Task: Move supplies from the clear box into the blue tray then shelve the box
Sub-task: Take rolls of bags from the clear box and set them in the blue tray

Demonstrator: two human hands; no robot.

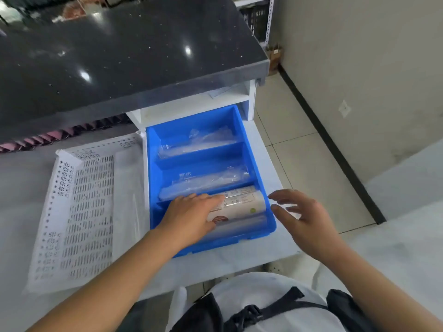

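The blue tray (pixel 242 130) stands on the white counter and has three compartments. Clear plastic packs lie in the far compartment (pixel 203 142) and the middle one (pixel 206 183). A white labelled roll (pixel 242 203) lies in the near compartment, with a clear wrapped item (pixel 242 224) just in front of it. My left hand (pixel 191 212) lies over the roll's left end, fingers on top and thumb at its near side. My right hand (pixel 302 216) hovers at the tray's right rim with fingers spread, holding nothing. I cannot make out the clear box.
A white perforated basket (pixel 79 207) sits directly left of the tray. A dark stone countertop (pixel 119 56) overhangs behind, with a white shelf cubby (pixel 230 94) under it. Tiled floor and a wall lie to the right.
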